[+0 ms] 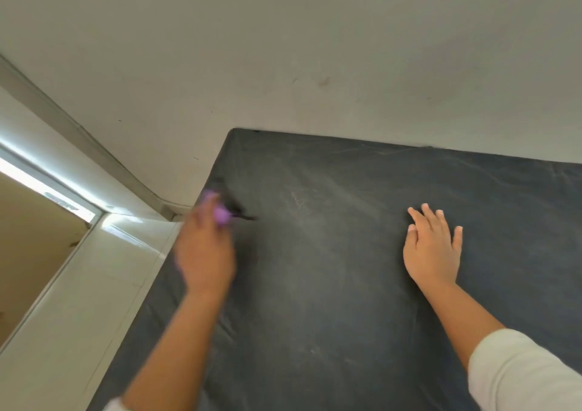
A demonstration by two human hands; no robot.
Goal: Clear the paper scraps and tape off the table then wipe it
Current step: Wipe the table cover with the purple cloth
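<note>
Dark table (346,284) against the wall: left hand (204,250), blurred, grips what may be a purple cloth (219,214) at its left edge, right hand (433,247) flat mid-table, no scraps visible.

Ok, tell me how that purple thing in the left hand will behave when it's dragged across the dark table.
The purple thing in the left hand is blurred; it is probably a soft cloth, so likely floppy and light. It looks bunched, so it may fold rather than slide flat. The table cover shows creases, so it could shift under a push.

left hand (204,247) and its purple thing (220,214) are motion-blurred
</note>
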